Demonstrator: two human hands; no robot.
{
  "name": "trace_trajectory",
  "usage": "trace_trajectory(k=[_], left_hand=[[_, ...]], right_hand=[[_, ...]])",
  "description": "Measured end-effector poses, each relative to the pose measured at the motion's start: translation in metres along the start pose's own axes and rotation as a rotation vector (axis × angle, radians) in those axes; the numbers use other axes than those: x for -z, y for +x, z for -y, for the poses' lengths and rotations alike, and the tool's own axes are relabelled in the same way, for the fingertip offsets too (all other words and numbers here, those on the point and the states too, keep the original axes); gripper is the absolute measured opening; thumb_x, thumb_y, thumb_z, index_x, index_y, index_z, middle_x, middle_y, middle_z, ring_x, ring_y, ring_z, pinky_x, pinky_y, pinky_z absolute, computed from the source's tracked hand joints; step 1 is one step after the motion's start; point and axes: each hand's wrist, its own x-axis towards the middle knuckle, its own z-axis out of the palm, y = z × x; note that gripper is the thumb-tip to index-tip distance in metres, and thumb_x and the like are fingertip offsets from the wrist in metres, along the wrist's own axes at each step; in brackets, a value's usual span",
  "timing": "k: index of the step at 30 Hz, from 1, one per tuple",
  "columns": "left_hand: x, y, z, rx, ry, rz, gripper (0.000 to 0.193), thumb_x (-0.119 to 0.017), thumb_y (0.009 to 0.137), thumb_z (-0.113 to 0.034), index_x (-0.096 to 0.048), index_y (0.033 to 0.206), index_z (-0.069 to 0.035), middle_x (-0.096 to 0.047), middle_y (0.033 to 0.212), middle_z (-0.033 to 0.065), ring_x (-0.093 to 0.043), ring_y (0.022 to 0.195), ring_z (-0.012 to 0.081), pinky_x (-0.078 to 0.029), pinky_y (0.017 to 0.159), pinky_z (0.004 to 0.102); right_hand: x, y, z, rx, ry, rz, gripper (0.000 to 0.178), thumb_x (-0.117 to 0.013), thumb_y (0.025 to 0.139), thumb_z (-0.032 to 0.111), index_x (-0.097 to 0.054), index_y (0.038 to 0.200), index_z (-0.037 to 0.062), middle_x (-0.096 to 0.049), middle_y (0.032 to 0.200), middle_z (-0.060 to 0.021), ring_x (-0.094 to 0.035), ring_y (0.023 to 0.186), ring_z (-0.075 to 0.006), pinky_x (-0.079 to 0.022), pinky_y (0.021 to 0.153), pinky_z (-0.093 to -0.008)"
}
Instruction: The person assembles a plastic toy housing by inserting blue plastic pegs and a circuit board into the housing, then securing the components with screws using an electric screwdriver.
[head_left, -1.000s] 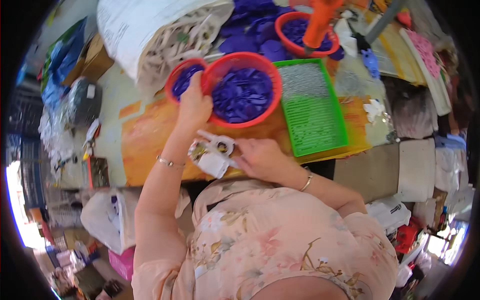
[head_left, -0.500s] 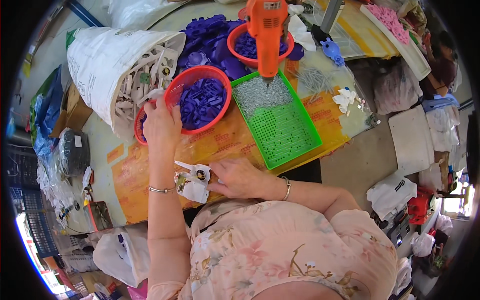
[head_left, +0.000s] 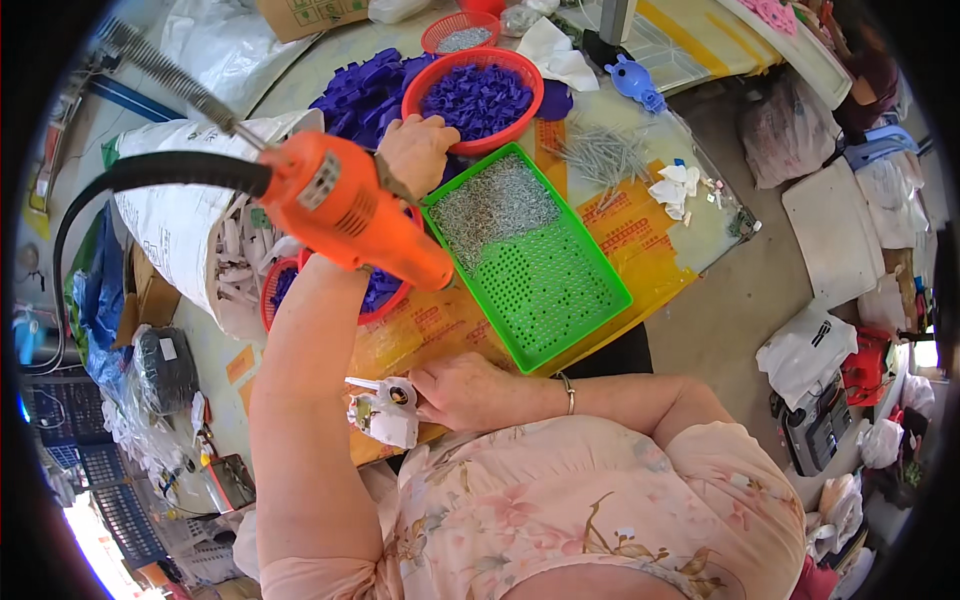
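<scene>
My right hand [head_left: 458, 392] grips the edge of a white plastic housing [head_left: 388, 423] close to my body. The housing has a small round black part and a slim prong. My left arm stretches forward. My left hand [head_left: 418, 155] is at the near left rim of a red basket [head_left: 532, 108] filled with small purple plastic pieces [head_left: 480, 98]. Its fingers are curled and their tips are hidden, so what they hold cannot be made out. An orange power screwdriver [head_left: 350, 212] hangs tilted from a spring over my left forearm, partly covering the nearer red basket [head_left: 385, 312].
A green perforated tray [head_left: 560, 345] of small screws lies mid-table, with long metal pins [head_left: 605, 155] beyond. At left a white sack [head_left: 165, 210] spills white parts. Flat purple parts [head_left: 365, 95] lie at the back, near a small red basket [head_left: 440, 40].
My left hand has moved from the nearer red basket forward and right to the farther one. The screwdriver has swung left and tilted. My right hand still holds the white housing.
</scene>
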Motion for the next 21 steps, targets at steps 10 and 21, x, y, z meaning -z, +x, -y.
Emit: trace_trajectory(k=[10,21], left_hand=[[-0.018,-0.026,0.031,-0.119,-0.110,-0.229,0.009,-0.060,0.075,-0.003,-0.058,0.084,-0.003,-0.054,0.080,0.0121,-0.055,0.078,0.0332,-0.045,0.066,0.0403],[0.011,-0.052,0.016,0.086,-0.343,-0.019,0.021,-0.058,0.076,-0.009,-0.065,0.096,-0.004,-0.062,0.094,0.0134,-0.059,0.094,0.0331,-0.046,0.079,0.0461]], right_hand=[[0.001,0.002,0.000,-0.006,-0.014,0.006,0.028,-0.061,0.082,0.023,-0.051,0.091,-0.0015,-0.057,0.073,-0.0144,-0.060,0.067,-0.0320,-0.049,0.060,-0.0420],[0.001,0.005,0.000,-0.066,-0.018,0.045,0.027,-0.062,0.080,0.021,-0.051,0.093,-0.0001,-0.059,0.077,-0.0156,-0.061,0.072,-0.0325,-0.048,0.062,-0.0426]])
